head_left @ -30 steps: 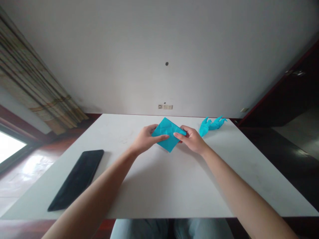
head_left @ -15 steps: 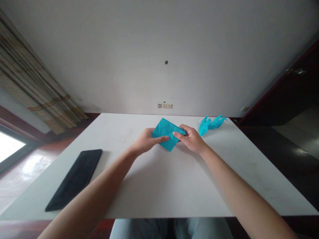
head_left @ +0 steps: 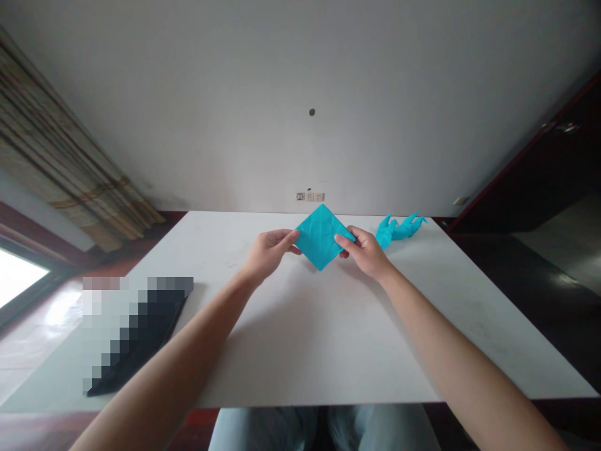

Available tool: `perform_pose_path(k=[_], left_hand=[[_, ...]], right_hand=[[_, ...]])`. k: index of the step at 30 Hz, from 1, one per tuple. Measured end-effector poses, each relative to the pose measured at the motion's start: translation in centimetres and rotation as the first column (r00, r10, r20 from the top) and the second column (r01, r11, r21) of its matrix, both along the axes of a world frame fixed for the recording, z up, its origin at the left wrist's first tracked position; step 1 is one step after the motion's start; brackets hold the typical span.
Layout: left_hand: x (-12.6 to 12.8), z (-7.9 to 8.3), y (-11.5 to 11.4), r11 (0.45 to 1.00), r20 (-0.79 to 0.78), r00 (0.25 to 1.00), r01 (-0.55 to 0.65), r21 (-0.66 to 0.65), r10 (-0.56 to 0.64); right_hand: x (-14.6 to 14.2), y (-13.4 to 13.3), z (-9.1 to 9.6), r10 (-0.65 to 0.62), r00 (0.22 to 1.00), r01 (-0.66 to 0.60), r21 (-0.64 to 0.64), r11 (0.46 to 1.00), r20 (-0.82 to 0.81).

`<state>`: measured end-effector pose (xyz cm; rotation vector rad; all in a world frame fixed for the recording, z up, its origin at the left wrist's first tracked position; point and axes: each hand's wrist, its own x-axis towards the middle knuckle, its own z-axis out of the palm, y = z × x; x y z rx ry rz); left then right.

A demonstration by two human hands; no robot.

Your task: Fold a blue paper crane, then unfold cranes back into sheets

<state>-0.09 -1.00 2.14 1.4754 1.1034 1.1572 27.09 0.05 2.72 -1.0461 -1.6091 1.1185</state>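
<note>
A creased turquoise paper square [head_left: 320, 237] is held up as a diamond above the far middle of the white table [head_left: 305, 338]. My left hand [head_left: 268, 254] pinches its left corner with closed fingers. Its right corner is pinched by my right hand [head_left: 365, 252]. The paper's lower tip hangs close to the tabletop; whether it touches I cannot tell.
A folded turquoise paper figure [head_left: 399, 229] lies at the table's far right, just beyond my right hand. A flat black slab [head_left: 141, 338], partly pixelated, lies near the left edge. A wall with sockets [head_left: 310, 196] stands behind the table.
The paper has been lifted and stood up into an upright diamond. Both hands shifted from lying over its face to pinching its side corners, and moved slightly away from me.
</note>
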Motion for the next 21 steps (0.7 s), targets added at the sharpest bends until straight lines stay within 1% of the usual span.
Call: perform_pose_path(k=[4,6,10,13,17,19,21], left_hand=[[-0.3,0.1,0.1,1.0,-0.008,1.0,0.008,-0.009,-0.009],[-0.4,-0.2,0.2,1.0,-0.022,1.0,0.011,-0.003,-0.011],[-0.4,-1.4,0.7,0.998,-0.051,0.997,-0.048,0.041,0.05],[-0.4,-2.2,1.0,0.989,-0.08,0.993,-0.08,0.128,0.091],[-0.5,-2.6,0.9,0.971,-0.202,0.978,-0.009,0.24,0.059],[-0.5,-2.7,0.8,0.967,-0.244,0.969,0.027,0.254,0.037],[-0.4,-2.8,0.8,0.967,-0.27,0.962,0.035,0.253,0.035]], right_hand=[[0.4,0.6,-0.5,-0.008,1.0,0.008,0.02,1.0,0.007],[0.5,0.8,-0.8,-0.027,1.0,0.027,0.019,0.999,0.004],[0.5,1.5,-1.8,-0.046,0.999,0.046,-0.005,0.999,0.005],[0.6,2.2,-2.8,-0.042,0.999,0.042,-0.016,0.999,-0.026],[0.8,2.8,-3.7,-0.052,0.996,0.052,0.0,0.999,-0.072],[0.8,2.9,-3.9,-0.035,0.996,0.035,0.002,0.999,-0.077],[0.8,2.9,-4.0,-0.012,0.996,0.013,0.002,1.0,-0.092]])
